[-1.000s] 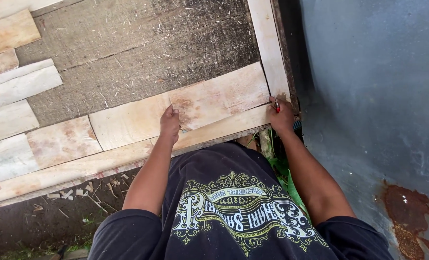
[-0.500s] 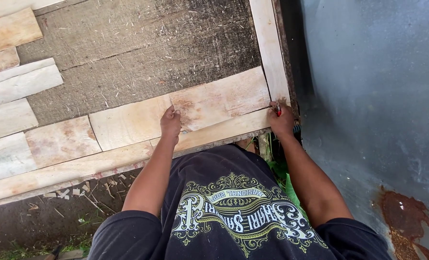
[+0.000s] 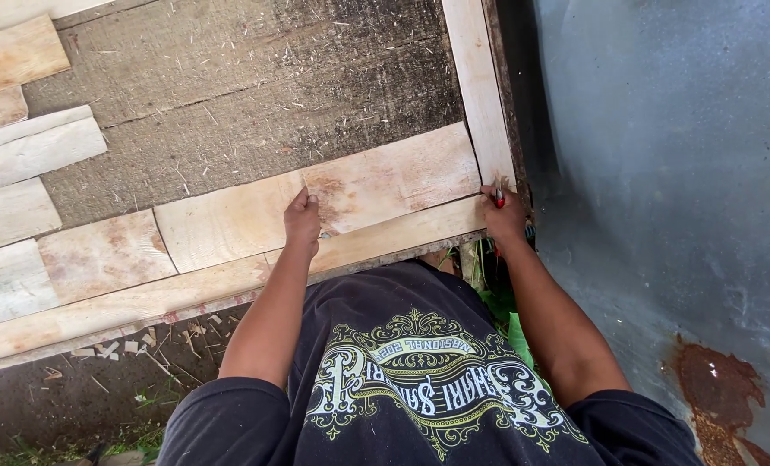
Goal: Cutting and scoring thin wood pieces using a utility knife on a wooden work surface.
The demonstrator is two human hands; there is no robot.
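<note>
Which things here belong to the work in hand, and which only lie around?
In use: left hand pressing wide plank; right hand holding red marker at frame corner; edge strip.
Lying about: loose boards; wood chips; rusty metal sheet.

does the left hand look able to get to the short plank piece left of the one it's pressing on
Probably yes. The left hand rests flat on the wide plank, and the short plank piece lies right beside it with nothing between them.
</note>
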